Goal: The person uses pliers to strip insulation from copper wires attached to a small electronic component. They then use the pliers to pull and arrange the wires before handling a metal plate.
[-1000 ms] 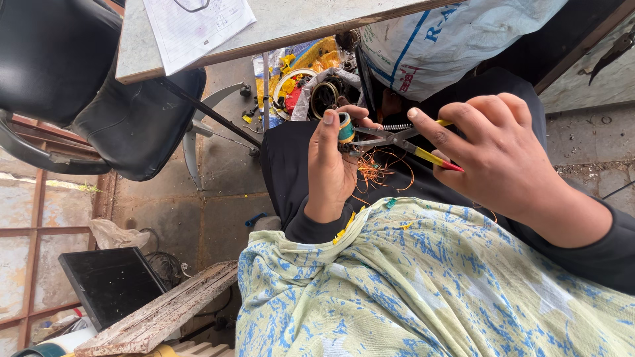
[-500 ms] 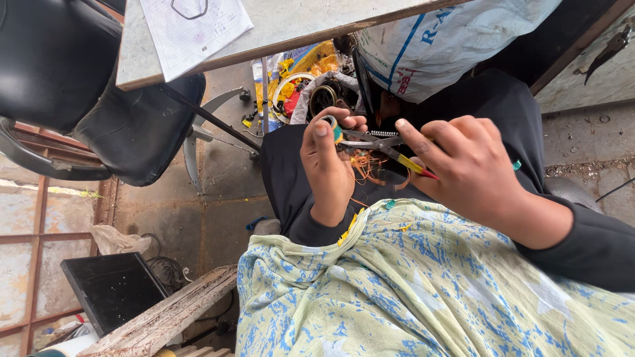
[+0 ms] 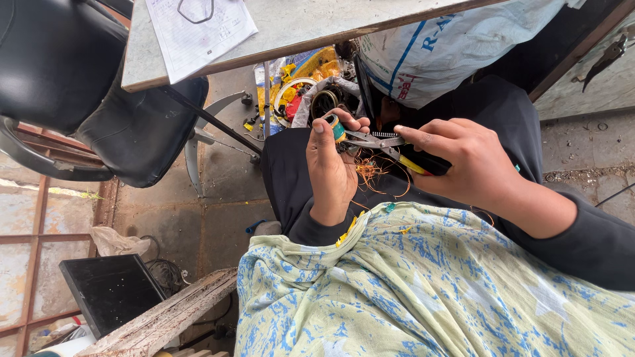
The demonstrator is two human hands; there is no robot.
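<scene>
Pliers (image 3: pixel 387 142) with yellow-and-black handles sit in the right hand (image 3: pixel 463 165), whose fingers wrap around the handles while the forefinger stretches forward along the metal head. The plier tips point toward the left hand (image 3: pixel 331 168) and meet a small green-and-yellow wound coil (image 3: pixel 337 127). The left hand pinches that coil between thumb and curled fingertips, holding it up over the person's lap. Loose orange copper wire (image 3: pixel 367 170) dangles in a tangle just below the coil and the pliers, between the two hands. Both hands hover above dark trousers (image 3: pixel 291 178), and a pale green cloth with blue marks (image 3: pixel 430 291) covers the near part of the lap. Beyond the hands, a heap of yellow and black scrap parts (image 3: pixel 304 86) lies on the floor beside a white woven sack (image 3: pixel 450 53). A grey tabletop (image 3: pixel 297 26) with a sheet of paper (image 3: pixel 198 30) stands above, next to a black office chair (image 3: pixel 79 86).
</scene>
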